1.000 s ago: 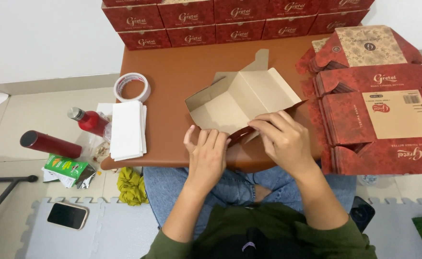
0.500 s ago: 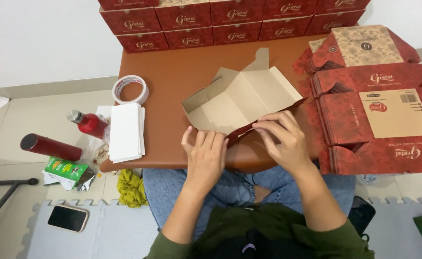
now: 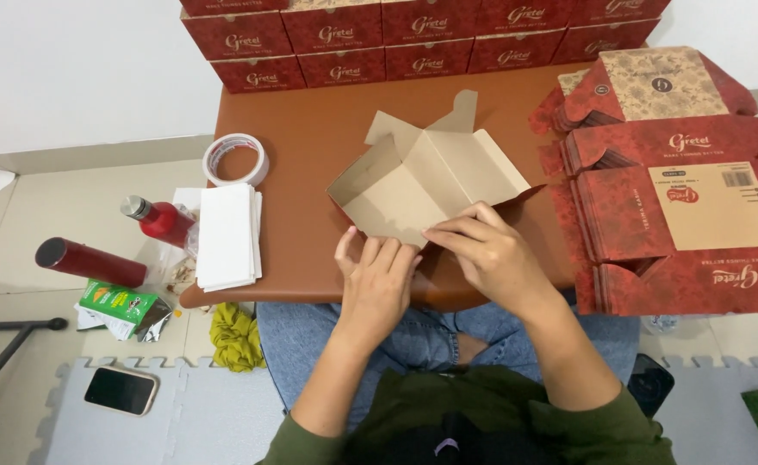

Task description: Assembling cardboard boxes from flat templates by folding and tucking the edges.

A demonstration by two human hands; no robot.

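A half-folded cardboard box (image 3: 426,176), brown inside and red outside, lies open on the low brown table (image 3: 310,138). My left hand (image 3: 377,280) presses flat on its near flap at the table's front edge. My right hand (image 3: 491,254) pinches the near edge of the same box beside the left hand, fingers pointing left. Both hands hold the box down; its far flaps stand up.
Stacks of flat red box blanks (image 3: 672,202) lie at the right. Finished red boxes (image 3: 379,39) line the back. A tape roll (image 3: 236,159) and white paper stack (image 3: 228,234) sit at the left. Two red bottles (image 3: 157,220) (image 3: 90,261), a snack pack, yellow cloth and phone (image 3: 121,390) lie on the floor.
Both hands shifted slightly along the box's near edge, the right hand's fingers sliding left. The box's side wall has lifted a little.
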